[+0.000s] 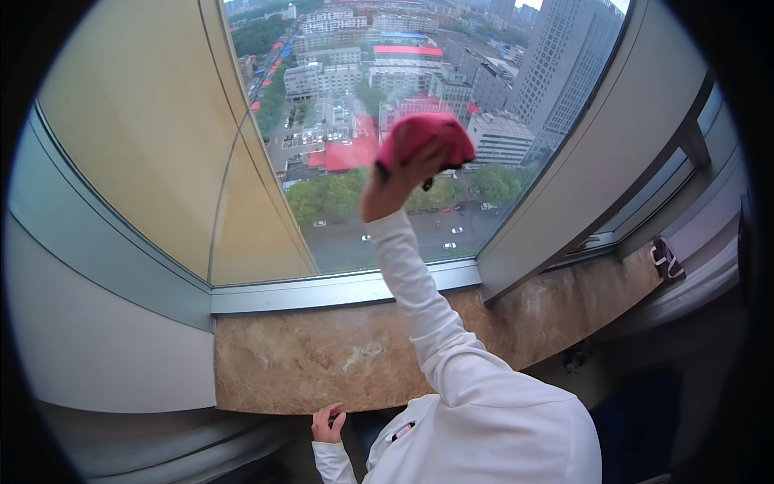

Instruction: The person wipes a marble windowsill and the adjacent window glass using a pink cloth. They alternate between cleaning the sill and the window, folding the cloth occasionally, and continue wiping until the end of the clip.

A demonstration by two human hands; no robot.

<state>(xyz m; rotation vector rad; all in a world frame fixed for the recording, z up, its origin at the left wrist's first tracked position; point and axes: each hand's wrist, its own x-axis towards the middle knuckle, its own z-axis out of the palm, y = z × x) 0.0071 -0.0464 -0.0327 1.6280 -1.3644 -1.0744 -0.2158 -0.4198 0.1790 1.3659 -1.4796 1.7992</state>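
Observation:
My right hand (pixel 402 175) is raised in front of the window pane (pixel 338 242) and holds a pink cloth (pixel 432 133) with a dark edge. The cloth lies flat under the palm and fingers, against the glass as far as I can see. A small black piece hangs below it. My left hand (pixel 329 423) is low by the front edge of the brown marble window sill (pixel 302 363), fingers slightly bent and apart, with nothing in it. Whether its fingertips touch the sill edge is unclear.
A metal window frame (pixel 344 289) runs along the back of the sill. A wide grey pillar (pixel 580 151) stands right of the pane. A dark bag-like object (pixel 668 260) with light straps is at the sill's far right end. Pale curtains (pixel 181 441) hang at lower left.

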